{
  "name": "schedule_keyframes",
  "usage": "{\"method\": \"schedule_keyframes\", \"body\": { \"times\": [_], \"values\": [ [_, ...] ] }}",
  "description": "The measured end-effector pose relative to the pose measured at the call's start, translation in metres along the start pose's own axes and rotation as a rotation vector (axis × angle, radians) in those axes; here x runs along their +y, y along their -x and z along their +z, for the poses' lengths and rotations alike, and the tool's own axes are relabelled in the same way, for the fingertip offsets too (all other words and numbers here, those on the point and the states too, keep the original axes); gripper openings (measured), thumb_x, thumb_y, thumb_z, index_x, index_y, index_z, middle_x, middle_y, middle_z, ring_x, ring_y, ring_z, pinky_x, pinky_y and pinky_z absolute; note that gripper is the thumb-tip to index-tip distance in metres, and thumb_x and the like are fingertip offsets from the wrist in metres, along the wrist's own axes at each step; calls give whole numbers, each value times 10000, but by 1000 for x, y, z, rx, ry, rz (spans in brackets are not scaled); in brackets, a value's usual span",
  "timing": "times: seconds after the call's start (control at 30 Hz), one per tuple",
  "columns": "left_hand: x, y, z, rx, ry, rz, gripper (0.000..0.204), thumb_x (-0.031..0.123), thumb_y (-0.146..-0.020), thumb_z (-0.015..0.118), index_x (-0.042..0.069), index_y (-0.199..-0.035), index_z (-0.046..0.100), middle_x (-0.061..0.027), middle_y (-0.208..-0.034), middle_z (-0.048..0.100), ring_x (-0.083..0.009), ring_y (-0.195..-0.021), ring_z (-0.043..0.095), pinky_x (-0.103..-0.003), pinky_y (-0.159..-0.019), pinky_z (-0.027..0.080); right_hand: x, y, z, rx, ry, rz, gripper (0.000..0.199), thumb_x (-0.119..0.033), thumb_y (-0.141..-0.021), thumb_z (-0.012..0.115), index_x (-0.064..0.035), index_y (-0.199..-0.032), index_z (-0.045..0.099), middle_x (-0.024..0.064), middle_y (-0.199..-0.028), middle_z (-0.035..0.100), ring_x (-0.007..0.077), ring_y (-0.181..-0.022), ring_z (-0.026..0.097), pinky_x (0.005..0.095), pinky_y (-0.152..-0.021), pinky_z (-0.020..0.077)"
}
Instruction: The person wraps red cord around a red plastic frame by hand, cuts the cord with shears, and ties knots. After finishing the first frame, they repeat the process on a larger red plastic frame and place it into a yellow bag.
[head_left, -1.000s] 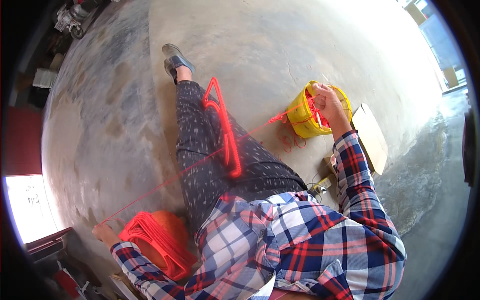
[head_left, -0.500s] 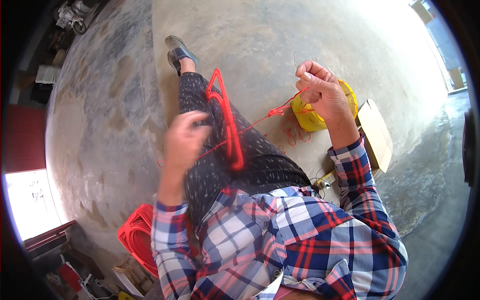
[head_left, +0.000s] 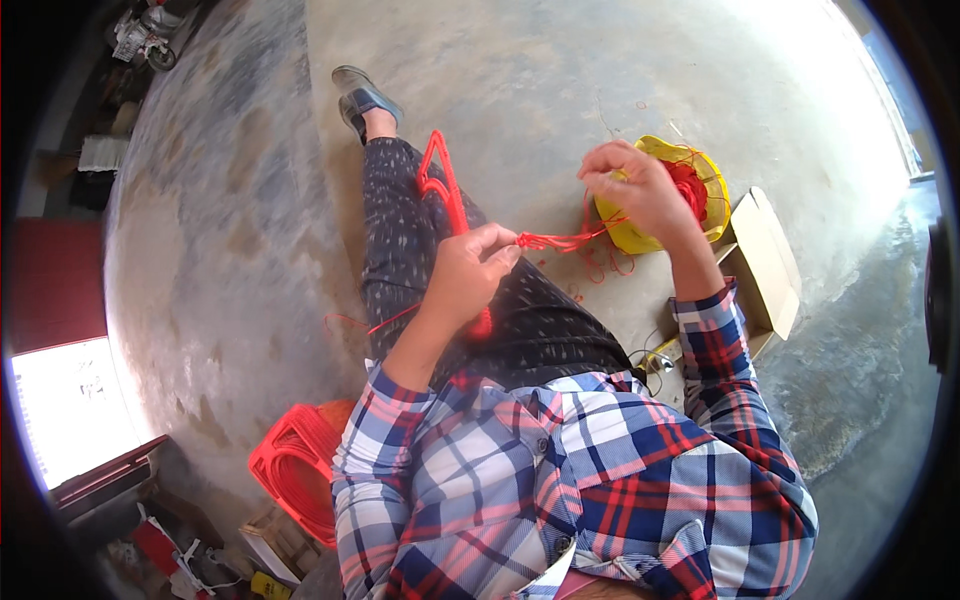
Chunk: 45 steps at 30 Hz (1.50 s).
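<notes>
Between thumb and forefinger, my left hand [head_left: 470, 272] pinches a thin red string [head_left: 555, 242] at a knotted bunch. From there the strands stretch right toward my right hand [head_left: 635, 190]. That hand is raised with its fingers curled together, and a strand appears to run up into them; its fingertips are partly hidden. A red triangular plastic frame [head_left: 437, 165] leans on my patterned trouser leg, partly behind my left hand. The string's loose tail [head_left: 395, 320] hangs out to the left below my left hand.
Beyond my right wrist a yellow container [head_left: 632, 238] holds a red string bundle [head_left: 690, 188]. An open cardboard box [head_left: 770, 255] stands next to it. Stacked red frames [head_left: 290, 468] are at my left side. Loose string loops [head_left: 610, 265] lie on the concrete floor [head_left: 230, 240].
My left hand has moved right and up, across the red frame, and now grips the knotted string. My right hand has shifted slightly down, and the strands between the hands are shorter.
</notes>
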<state>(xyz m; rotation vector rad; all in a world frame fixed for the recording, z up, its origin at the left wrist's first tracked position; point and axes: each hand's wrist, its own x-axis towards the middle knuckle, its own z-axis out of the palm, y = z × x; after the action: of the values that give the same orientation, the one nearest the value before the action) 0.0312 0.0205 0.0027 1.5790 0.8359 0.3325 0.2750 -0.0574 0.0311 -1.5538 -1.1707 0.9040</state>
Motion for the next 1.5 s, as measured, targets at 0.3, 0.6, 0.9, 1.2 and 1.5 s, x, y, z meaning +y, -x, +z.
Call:
{"method": "schedule_keyframes", "body": {
  "times": [0.3,0.6,0.9,1.2,1.5],
  "values": [
    [19,28,-18,52,-186,176,73,48,-862,609,-4,-893,651,38,-709,564,-36,-639,453,-214,-573,375,-11,17,66,-464,-315,94,59,-39,-887,629,-11,-939,628,3,-907,618,83,-835,571,234,-757,471],
    [2,31,-19,-10,143,82,95,48,-891,579,6,-954,635,37,-766,561,-31,-678,452,-191,-613,373,-6,20,77,-455,-455,134,71,-60,-862,670,-15,-879,618,-20,-805,602,44,-737,527,208,-669,447],
    [11,29,-25,-41,151,13,51,61,-877,570,24,-898,599,17,-718,556,-32,-572,455,-183,-532,367,-13,20,84,-464,-322,123,28,-38,-823,635,-17,-812,619,-44,-739,579,30,-692,509,196,-631,426],
    [2,31,-17,232,652,-172,69,112,-891,543,49,-915,557,-79,-790,651,-103,-467,509,-215,-433,382,-1,25,95,-438,-529,151,46,-59,-820,600,-17,-800,595,-40,-730,586,24,-675,491,199,-597,412],
    [3,35,-23,-20,834,-188,158,193,-905,584,38,-930,568,-70,-807,637,-107,-522,537,-226,-432,386,10,19,99,-323,-743,261,64,-102,-826,614,-52,-800,582,-38,-680,545,47,-580,473,206,-530,375]
  ]
}}
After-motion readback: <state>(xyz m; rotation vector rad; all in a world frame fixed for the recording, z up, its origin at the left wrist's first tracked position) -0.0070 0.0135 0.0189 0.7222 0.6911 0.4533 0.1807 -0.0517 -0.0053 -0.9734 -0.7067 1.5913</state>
